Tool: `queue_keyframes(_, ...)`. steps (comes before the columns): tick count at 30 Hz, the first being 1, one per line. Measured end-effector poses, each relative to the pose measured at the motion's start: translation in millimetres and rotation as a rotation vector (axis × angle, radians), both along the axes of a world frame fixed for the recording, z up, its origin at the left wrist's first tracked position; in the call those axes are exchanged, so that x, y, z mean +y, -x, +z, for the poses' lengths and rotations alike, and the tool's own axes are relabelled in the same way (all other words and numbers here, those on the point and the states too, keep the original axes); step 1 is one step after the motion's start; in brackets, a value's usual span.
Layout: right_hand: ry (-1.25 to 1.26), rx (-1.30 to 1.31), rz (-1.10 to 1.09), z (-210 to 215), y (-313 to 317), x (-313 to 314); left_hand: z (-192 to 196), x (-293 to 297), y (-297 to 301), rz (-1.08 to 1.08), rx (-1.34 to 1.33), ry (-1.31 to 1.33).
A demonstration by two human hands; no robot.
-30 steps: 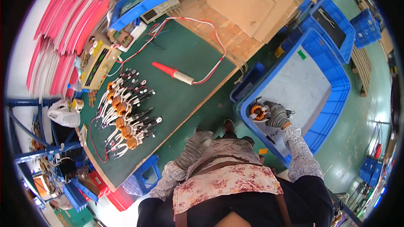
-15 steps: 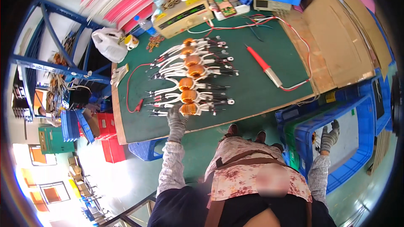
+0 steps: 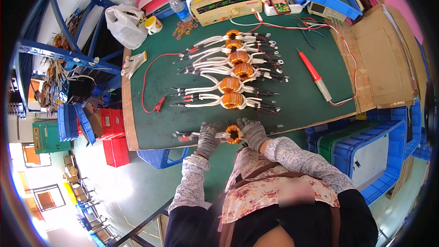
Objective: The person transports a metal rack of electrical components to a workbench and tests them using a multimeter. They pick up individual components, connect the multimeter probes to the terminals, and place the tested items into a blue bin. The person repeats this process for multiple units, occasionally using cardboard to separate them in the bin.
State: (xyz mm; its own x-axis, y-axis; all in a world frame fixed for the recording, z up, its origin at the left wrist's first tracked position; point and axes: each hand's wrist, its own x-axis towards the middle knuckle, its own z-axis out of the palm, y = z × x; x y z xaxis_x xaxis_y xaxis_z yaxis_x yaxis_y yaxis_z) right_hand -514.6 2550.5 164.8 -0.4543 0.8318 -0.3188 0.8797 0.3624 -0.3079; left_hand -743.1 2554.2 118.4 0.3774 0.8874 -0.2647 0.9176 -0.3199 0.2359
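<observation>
A copper-wound toroidal coil (image 3: 233, 134) with white-sleeved leads is at the table's near edge, between my two gloved hands. My left hand (image 3: 208, 140) is closed round the leads on its left side; their far ends are blurred. My right hand (image 3: 252, 132) is closed at the coil's right side, its fingers bent over the leads, which it mostly hides. Beyond them, several similar coils (image 3: 232, 100) lie in a row running away from me, leads spread left and right over the green mat (image 3: 192, 130).
A red clip (image 3: 159, 104) on a red wire and a white glove (image 3: 134, 65) lie left. On the right rests a red-and-white probe (image 3: 314, 76). Behind stand a power supply (image 3: 226, 5) and a bottle (image 3: 178, 7). A blue crate (image 3: 394, 158) stands right of the table.
My right hand has come from the blue crate to the table's near edge. The nearest coil now sits apart from the row, closer to me. The view has shifted.
</observation>
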Motion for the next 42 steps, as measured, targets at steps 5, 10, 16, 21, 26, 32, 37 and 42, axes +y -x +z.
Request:
queue_keyframes(5, 0.009, 0.075, -0.203, -19.9, 16.5, -8.6, 7.2, 2.8, 11.7, -0.052, 0.278, 0.226)
queue_keyframes(10, 0.487, 0.007, -0.049, -23.5, -17.6, -3.9, 27.1, 15.8, -8.1, -0.196, 0.373, 0.243)
queue_keyframes(16, 0.446, 0.120, -0.297, 5.3, -99.6, -27.0, 49.5, 22.8, -51.7, -0.274, 0.064, 0.309)
queue_keyframes(21, 0.091, 0.189, -0.714, 33.7, -185.2, -42.4, 71.4, 53.4, -125.6, -0.253, -0.422, 0.334)
queue_keyframes(26, 0.094, 1.409, -1.265, 65.2, -251.6, -52.1, 126.5, 37.7, -309.7, -0.199, -1.340, 0.477)
queue_keyframes(32, -0.059, 2.130, -1.132, 132.3, -327.9, -91.0, 191.2, -10.7, -501.4, 0.066, -1.598, 0.823)
queue_keyframes(37, -0.012, 2.234, -1.261, 141.3, -417.6, -156.9, 113.2, -71.8, -580.6, -0.746, -0.857, 0.114)
queue_keyframes(42, -0.220, 1.622, -1.644, 82.5, -518.3, -253.2, 139.5, -132.3, -648.3, -0.544, -1.319, 0.719)
